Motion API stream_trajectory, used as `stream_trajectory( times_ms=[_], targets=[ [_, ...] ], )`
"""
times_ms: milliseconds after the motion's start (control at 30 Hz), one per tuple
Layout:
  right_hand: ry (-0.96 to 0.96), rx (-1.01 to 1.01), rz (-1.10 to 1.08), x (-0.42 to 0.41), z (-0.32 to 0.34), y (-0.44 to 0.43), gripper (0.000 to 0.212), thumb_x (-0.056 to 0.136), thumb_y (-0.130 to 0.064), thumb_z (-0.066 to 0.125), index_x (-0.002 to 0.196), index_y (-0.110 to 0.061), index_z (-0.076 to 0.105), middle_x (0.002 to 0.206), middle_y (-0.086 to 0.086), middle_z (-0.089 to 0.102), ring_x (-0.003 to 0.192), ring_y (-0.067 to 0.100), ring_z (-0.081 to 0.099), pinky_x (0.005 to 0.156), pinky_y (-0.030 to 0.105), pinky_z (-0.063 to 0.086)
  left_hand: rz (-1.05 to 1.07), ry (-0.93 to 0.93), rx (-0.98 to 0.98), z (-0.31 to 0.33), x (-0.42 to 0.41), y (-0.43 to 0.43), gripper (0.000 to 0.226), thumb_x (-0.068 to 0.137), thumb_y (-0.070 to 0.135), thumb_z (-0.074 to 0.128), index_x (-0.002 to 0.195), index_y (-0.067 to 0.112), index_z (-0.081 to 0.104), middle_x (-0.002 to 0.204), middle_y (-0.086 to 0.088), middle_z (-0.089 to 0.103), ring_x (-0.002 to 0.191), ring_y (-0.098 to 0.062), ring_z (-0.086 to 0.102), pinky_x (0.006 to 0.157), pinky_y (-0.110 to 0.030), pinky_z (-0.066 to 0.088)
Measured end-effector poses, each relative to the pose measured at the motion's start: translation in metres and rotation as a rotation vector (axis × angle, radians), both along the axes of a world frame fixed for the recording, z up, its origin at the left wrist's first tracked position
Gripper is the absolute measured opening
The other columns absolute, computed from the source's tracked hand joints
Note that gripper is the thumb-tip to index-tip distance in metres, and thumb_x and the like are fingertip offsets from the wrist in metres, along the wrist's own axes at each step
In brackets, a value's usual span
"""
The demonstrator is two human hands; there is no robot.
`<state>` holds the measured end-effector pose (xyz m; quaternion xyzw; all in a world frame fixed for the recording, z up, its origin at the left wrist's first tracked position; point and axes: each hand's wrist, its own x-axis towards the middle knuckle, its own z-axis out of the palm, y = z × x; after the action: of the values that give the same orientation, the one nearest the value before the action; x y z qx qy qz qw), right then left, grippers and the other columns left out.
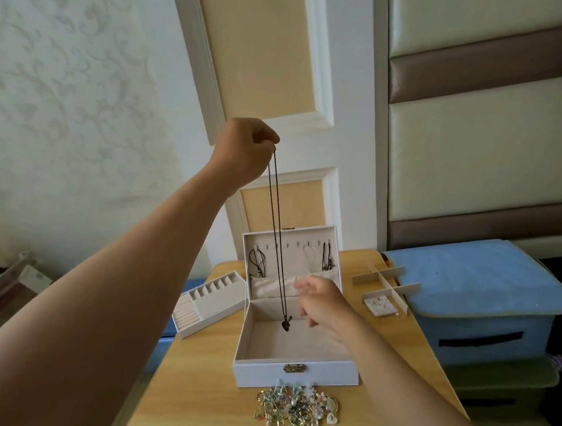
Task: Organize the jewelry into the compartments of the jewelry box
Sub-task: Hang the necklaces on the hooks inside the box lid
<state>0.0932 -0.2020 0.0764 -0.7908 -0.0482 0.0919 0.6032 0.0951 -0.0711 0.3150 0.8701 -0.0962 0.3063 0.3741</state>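
The fingers (268, 140) of the left hand (244, 151), upper centre of the frame, pinch the top of a dark necklace (276, 233). Its doubled chain hangs straight down. The pendant (285, 325) dangles inside the open jewelry box (295, 374) at lower centre.

The right hand (324, 306) hovers just right of the pendant. Its fingers are loosely spread and hold nothing; motion blur hides finer detail.

Step in hand, as judged: hanging this necklace in the lid (291, 231), where other necklaces already hang from the hooks (304, 246).

The next move calls for steadying the chain, then looping it over a free hook.

The jewelry pile (295, 410) lies unsorted on the counter (200, 394), in front of the box. A ring tray (210, 295) stands to the left.
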Motion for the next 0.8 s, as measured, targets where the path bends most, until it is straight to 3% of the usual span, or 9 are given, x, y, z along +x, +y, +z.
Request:
stream_trajectory(
  times_ms=[67, 167, 300, 367, 467, 567, 667, 800],
  targets=[
    [-0.061, 0.017, 0.116, 0.000, 0.016, 0.004, 0.041, 0.092, -0.010, 0.054, 0.131, -0.021, 0.058, 0.115, 0.003, 0.062, 0.083, 0.016, 0.061, 0.053, 0.024, 0.048, -0.007, 0.005, 0.014, 0.001, -0.001, 0.001, 0.030, 0.084, 0.000, 0.048, 0.089, 0.015, 0.073, 0.085, -0.009, 0.071, 0.085, -0.034, 0.070, 0.075, -0.048, 0.060],
    [-0.142, -0.088, 0.217, 0.005, 0.027, 0.013, 0.052, 0.089, -0.025, 0.070, 0.138, -0.022, 0.053, 0.111, -0.003, 0.060, 0.091, 0.015, 0.062, 0.055, 0.023, 0.049, -0.015, 0.012, 0.009, 0.002, -0.002, 0.003, 0.029, 0.085, 0.000, 0.049, 0.087, 0.016, 0.072, 0.086, -0.009, 0.071, 0.086, -0.034, 0.070, 0.076, -0.049, 0.060],
    [-0.236, -0.237, 0.192, 0.012, 0.031, 0.022, 0.043, 0.093, -0.034, 0.065, 0.133, -0.022, 0.055, 0.099, 0.000, 0.062, 0.074, 0.018, 0.060, 0.059, 0.028, 0.051, -0.026, 0.002, 0.001, 0.005, -0.006, 0.009, 0.028, 0.085, -0.001, 0.050, 0.089, 0.013, 0.073, 0.088, -0.011, 0.072, 0.086, -0.033, 0.070, 0.078, -0.048, 0.060],
    [-0.249, -0.262, 0.184, 0.015, 0.030, 0.023, 0.028, 0.094, -0.032, 0.063, 0.119, -0.018, 0.064, 0.083, 0.000, 0.061, 0.070, 0.019, 0.056, 0.064, 0.035, 0.054, -0.037, 0.005, -0.009, 0.007, -0.008, 0.013, 0.027, 0.085, -0.002, 0.050, 0.090, 0.011, 0.073, 0.089, -0.015, 0.072, 0.085, -0.034, 0.070, 0.078, -0.049, 0.060],
    [-0.229, -0.311, 0.172, 0.019, 0.027, 0.021, 0.018, 0.094, -0.027, 0.061, 0.097, -0.011, 0.068, 0.081, 0.006, 0.065, 0.069, 0.020, 0.061, 0.070, 0.041, 0.060, -0.040, 0.006, -0.035, 0.008, -0.010, 0.020, 0.028, 0.085, -0.003, 0.049, 0.090, 0.010, 0.073, 0.087, -0.015, 0.071, 0.083, -0.033, 0.070, 0.078, -0.050, 0.060],
    [-0.148, -0.342, 0.214, 0.018, 0.025, 0.018, 0.023, 0.093, -0.022, 0.060, 0.101, -0.001, 0.066, 0.087, 0.020, 0.069, 0.069, 0.021, 0.065, 0.068, 0.036, 0.063, -0.038, 0.008, -0.051, 0.007, -0.009, 0.026, 0.029, 0.084, -0.004, 0.048, 0.091, 0.010, 0.073, 0.085, -0.011, 0.071, 0.086, -0.034, 0.070, 0.078, -0.050, 0.060],
    [-0.084, -0.351, 0.263, 0.014, 0.025, 0.013, 0.021, 0.094, -0.014, 0.060, 0.100, 0.005, 0.064, 0.083, 0.017, 0.067, 0.068, 0.023, 0.066, 0.067, 0.036, 0.063, -0.021, 0.011, -0.064, 0.001, -0.005, 0.032, 0.030, 0.084, -0.003, 0.047, 0.091, 0.010, 0.073, 0.086, -0.010, 0.071, 0.086, -0.033, 0.070, 0.077, -0.049, 0.060],
    [-0.006, -0.189, 0.285, 0.012, 0.031, 0.001, 0.022, 0.094, -0.008, 0.066, 0.094, 0.014, 0.065, 0.080, 0.022, 0.067, 0.070, 0.030, 0.069, 0.070, 0.040, 0.063, 0.037, 0.049, -0.096, -0.016, 0.007, 0.048, 0.030, 0.084, -0.002, 0.047, 0.089, 0.013, 0.072, 0.087, -0.009, 0.070, 0.083, -0.028, 0.070, 0.076, -0.046, 0.062]
  ],
)
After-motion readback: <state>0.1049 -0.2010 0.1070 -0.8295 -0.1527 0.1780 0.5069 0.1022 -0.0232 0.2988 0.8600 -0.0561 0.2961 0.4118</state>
